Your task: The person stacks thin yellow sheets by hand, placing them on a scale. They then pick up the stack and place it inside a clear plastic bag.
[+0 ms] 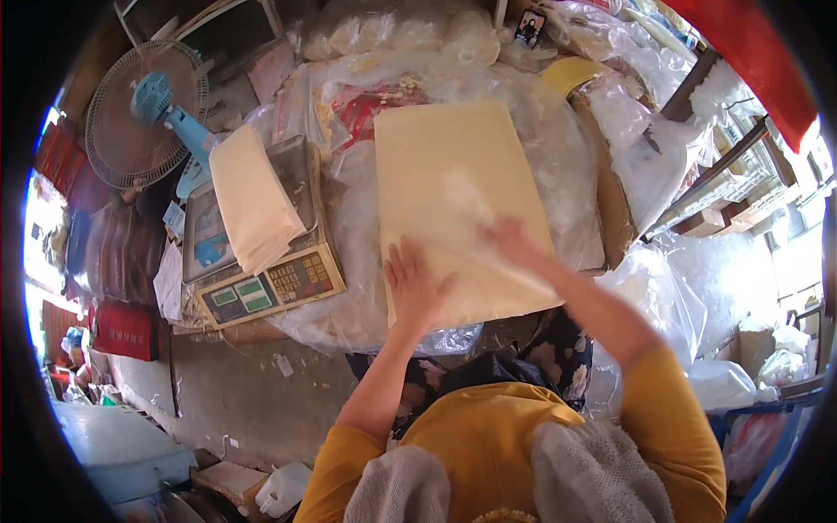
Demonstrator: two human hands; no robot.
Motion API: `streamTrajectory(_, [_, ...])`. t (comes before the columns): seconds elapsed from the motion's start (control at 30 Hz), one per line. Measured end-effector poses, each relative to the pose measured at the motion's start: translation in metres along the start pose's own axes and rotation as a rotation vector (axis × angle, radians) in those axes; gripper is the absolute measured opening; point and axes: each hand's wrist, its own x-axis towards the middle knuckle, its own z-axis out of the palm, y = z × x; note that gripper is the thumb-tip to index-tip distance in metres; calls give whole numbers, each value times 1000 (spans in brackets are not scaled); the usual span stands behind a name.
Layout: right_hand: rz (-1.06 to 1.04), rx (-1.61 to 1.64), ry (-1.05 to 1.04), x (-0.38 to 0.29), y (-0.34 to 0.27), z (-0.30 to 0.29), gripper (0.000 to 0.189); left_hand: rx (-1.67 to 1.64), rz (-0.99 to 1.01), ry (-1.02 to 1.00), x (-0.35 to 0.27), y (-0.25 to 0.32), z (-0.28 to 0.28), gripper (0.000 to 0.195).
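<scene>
Before me lies a large rectangular pale-yellow sheet (451, 150), possibly a stack of thin sheets, on a table covered in clear plastic. My left hand (415, 281) presses flat on its near left part, fingers spread. Over its right half, my right hand (513, 242) is motion-blurred. A whitish, see-through streak (467, 193) runs beside that hand; I cannot tell whether it is a thin sheet or whether my fingers grip it. To the left, a folded bundle of similar pale sheets (252, 196) rests on the tray of a digital weighing scale (274, 284).
A blue electric fan (153, 98) stands behind the scale. Filled plastic bags (412, 39) line the table's far side, near a phone (529, 28) with a lit screen. A cardboard edge (605, 176) borders the right. Crumpled clear plastic (660, 301) hangs at the right.
</scene>
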Motion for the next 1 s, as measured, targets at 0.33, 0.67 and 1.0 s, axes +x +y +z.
streamTrajectory(0.33, [-208,469,1084,-85,10,-311,42,91,-84,-70,-8,-7,-3,90])
streamTrajectory(0.67, [-278,423,455,-128,-75,-132,58,-297,425,320,-5,-16,-53,26])
streamTrajectory(1.0, [-138,430,-123,-225,15,-104,29,-470,315,-312,-54,-18,-75,24])
